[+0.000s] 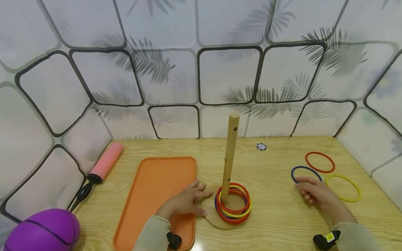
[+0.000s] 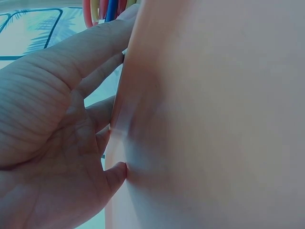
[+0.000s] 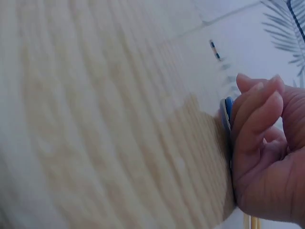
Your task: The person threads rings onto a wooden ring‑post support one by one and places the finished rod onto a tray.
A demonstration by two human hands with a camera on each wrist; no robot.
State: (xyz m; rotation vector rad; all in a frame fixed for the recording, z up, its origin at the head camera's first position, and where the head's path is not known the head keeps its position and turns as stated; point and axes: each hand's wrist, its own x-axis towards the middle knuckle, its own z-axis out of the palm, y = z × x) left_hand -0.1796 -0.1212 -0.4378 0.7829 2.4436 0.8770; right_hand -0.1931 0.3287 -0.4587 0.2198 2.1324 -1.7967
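Observation:
In the head view my right hand (image 1: 315,193) is at the near edge of a blue ring (image 1: 302,167), its curled fingers pinching the rim. The right wrist view has that blue ring (image 3: 229,106) edge-on beside the bent fingers, low over the wood; the exact contact is partly hidden. My left hand (image 1: 188,201) spreads its fingers over the right edge of an orange tray (image 1: 162,174), fingertips at the round base (image 1: 211,219) of an upright wooden peg (image 1: 229,150). Several red, yellow and blue rings (image 1: 235,221) lie stacked around the peg's foot.
A red ring (image 1: 321,170) and a yellow ring (image 1: 348,200) lie beside the blue one. Farther back is a poker chip (image 1: 261,146). On the left are a pink hand pump (image 1: 106,162) and a purple ball (image 1: 40,241). Patterned walls enclose the table.

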